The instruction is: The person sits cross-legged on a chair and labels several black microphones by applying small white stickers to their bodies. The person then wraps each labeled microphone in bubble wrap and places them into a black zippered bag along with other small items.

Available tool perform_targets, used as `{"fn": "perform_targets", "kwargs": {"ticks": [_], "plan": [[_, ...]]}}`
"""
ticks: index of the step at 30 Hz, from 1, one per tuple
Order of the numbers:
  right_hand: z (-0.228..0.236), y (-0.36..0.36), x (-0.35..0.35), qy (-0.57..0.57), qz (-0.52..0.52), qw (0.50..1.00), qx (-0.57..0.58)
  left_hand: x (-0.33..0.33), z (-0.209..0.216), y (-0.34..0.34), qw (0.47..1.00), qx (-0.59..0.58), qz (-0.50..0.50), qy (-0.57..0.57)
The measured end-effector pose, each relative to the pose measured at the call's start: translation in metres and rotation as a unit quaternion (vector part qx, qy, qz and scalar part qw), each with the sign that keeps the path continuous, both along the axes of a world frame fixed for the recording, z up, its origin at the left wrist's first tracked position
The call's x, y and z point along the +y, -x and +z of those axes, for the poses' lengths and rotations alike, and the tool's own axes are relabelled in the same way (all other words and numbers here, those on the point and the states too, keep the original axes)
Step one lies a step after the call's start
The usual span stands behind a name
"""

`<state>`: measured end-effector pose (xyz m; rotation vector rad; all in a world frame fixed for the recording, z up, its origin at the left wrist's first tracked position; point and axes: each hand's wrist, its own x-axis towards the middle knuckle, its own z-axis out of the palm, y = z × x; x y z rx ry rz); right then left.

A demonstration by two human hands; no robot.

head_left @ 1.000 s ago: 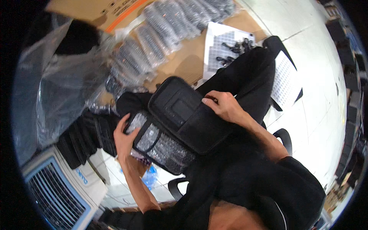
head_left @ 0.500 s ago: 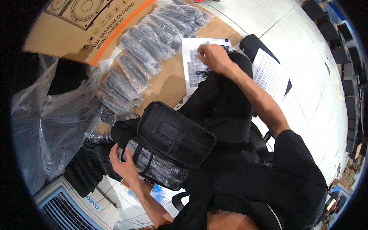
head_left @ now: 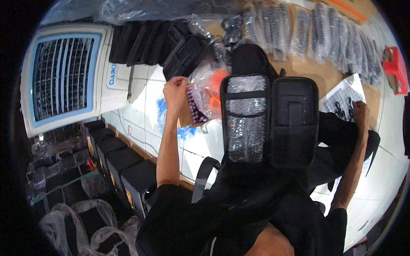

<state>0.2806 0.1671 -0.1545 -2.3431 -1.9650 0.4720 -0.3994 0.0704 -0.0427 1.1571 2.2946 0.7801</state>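
An open black zip case [head_left: 294, 141] lies across my lap. Its left half holds a bubble-wrapped item [head_left: 247, 136] under a black strap; the right half has a moulded pocket and nothing in it. To the left, my left hand [head_left: 174, 93] is closed at the top corner of a small cardboard box [head_left: 185, 113] with purple, white-dotted contents [head_left: 196, 109]. Far right, my right hand [head_left: 361, 112] has its fingers closed beside black cables [head_left: 340, 110] on a printed white sheet [head_left: 348, 87]. What those fingers hold is too small to tell.
Bubble-wrapped items [head_left: 301, 34] line the cardboard at the back. More black cases [head_left: 147, 42] stand at back left beside a white air cooler [head_left: 106, 47]. An orange item in clear plastic [head_left: 213, 85], a red stool [head_left: 396, 70] and black boxes [head_left: 124, 160] surround me.
My view has turned left. My left hand has moved from the open case's wrapped item to the small cardboard box. My right hand has come down beside the cables on the sheet.
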Motion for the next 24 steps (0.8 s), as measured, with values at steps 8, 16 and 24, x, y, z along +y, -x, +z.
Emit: {"fn": "perform_targets", "kwargs": {"ticks": [8,16,24], "plan": [[-0.014,-0.025,0.008,0.014,0.04,0.998,-0.042,-0.067,-0.107,0.039,0.962,0.183,-0.148,0.137],[-0.006,-0.007,-0.008,-0.002,0.042,0.999,-0.005,-0.076,-0.204,0.045,0.925,0.316,-0.187,0.093],[-0.004,0.007,-0.012,-0.031,0.099,0.994,0.041,-0.07,-0.172,0.033,0.926,0.282,-0.099,0.231]]}}
